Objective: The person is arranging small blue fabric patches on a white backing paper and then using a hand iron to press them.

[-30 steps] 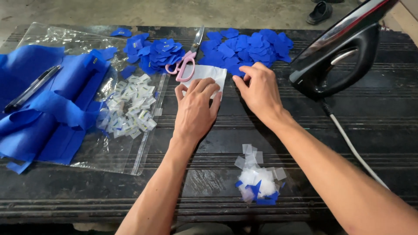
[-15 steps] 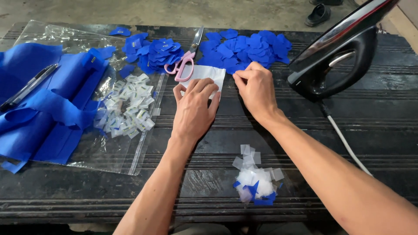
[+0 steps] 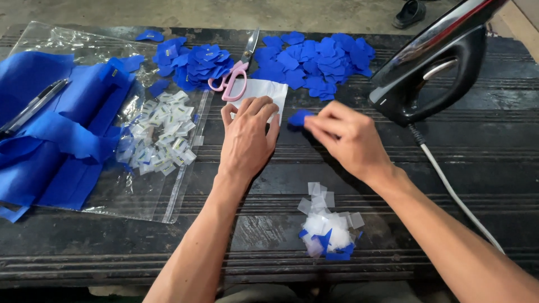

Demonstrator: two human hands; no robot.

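Note:
My left hand lies flat on a white sheet of paper on the dark slatted table, fingers spread and pressing it down. My right hand is just to the right, its fingertips pinched on a small blue fabric piece beside the paper's right edge. Pink-handled scissors rest at the paper's upper left corner. A heap of blue fabric pieces lies behind the paper.
A black clothes iron stands at the right, its cord trailing toward me. At the left lie blue cloth, a pen, and a clear plastic bag with small white tags. White and blue scraps sit near me.
My right hand has come off the paper's right edge and drawn right, now pinching a small blue fabric piece. My left hand stays on the paper.

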